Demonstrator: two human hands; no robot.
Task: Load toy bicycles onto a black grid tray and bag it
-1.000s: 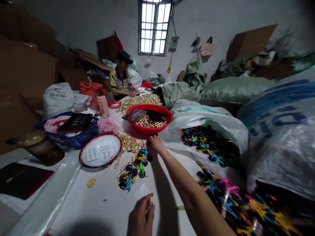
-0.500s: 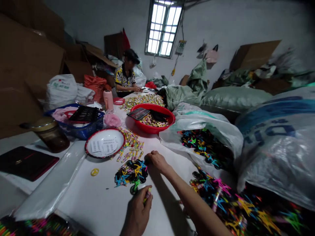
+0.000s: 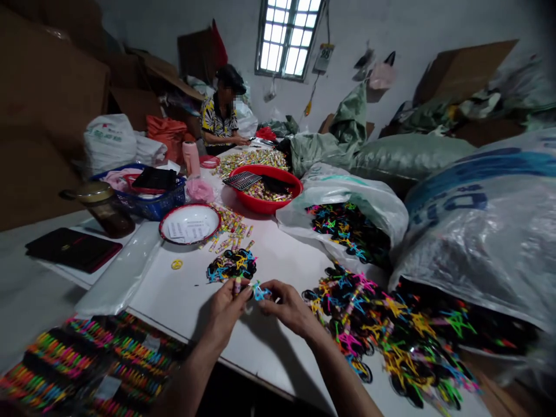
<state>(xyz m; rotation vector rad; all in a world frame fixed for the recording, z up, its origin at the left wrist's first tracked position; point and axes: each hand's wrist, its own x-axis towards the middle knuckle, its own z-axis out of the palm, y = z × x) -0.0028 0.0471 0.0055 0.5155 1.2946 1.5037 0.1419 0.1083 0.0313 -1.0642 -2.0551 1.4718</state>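
My left hand (image 3: 226, 307) is closed around a small patterned tube (image 3: 237, 286), which stands upright between thumb and fingers. In my right hand (image 3: 287, 308), thumb and fingers pinch a light blue toy bicycle (image 3: 259, 291). The two hands are close together over the white table (image 3: 174, 307). Just beyond them is a small heap of colourful toy bicycles (image 3: 230, 265) with black wheels. Loose patterned tubes (image 3: 232, 223) are scattered behind that heap. A much larger pile of toy bicycles (image 3: 369, 318) spreads to the right of my right hand.
An enamel plate (image 3: 163, 234) holding paper slips and a yellow wheel (image 3: 176, 264) are on the left. Behind stands a red basin (image 3: 247, 204) of tubes. An open sack (image 3: 295, 223) of bicycles is at right. Packed trays (image 3: 61, 353) lie lower left. A co-worker (image 3: 219, 116) sits at the far end.
My right hand has come back from the small heap toward my left hand, now with a blue toy bicycle. My left hand still holds the tube. The view has tilted down.
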